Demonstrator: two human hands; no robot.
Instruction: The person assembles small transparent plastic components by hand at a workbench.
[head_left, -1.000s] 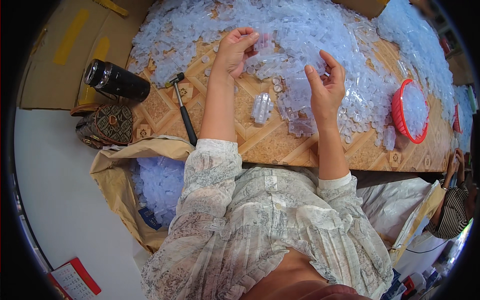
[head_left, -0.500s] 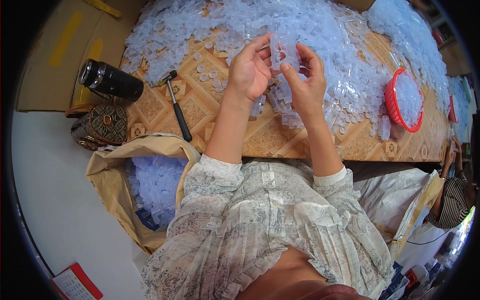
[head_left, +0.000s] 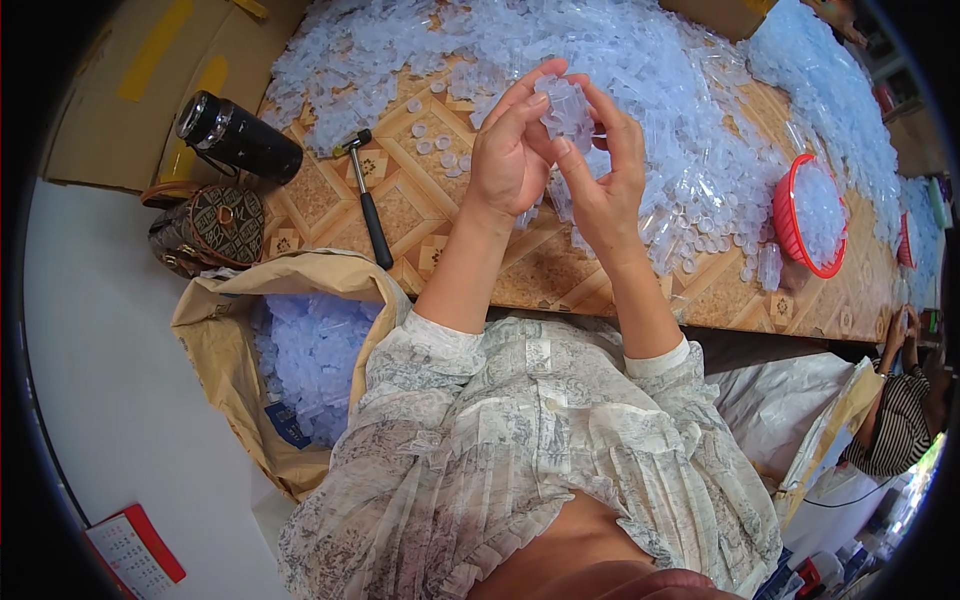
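Note:
Between both hands, raised over the near part of the table, is a translucent plastic piece (head_left: pixel 567 112) with an irregular outline. My left hand (head_left: pixel 515 145) has its thumb and fingers closed on the piece's left side. My right hand (head_left: pixel 608 170) grips it from the right, thumb at the lower edge and fingers curled behind. Beyond and beneath them spreads a big heap of similar clear plastic pieces (head_left: pixel 690 120). Several small round clear discs (head_left: pixel 425 146) lie loose on the table left of my hands.
A hammer (head_left: pixel 370 205), a black flask (head_left: pixel 240 140) and a patterned bag (head_left: pixel 215 228) are at the left. An open paper sack (head_left: pixel 240 390) of plastic pieces stands below the table edge. At the right is a red basket (head_left: pixel 790 220); another person (head_left: pixel 893 420) sits farther off.
The plastic piece has been turned between my hands, and my left fingers have closed in on it. The whole view has shifted slightly.

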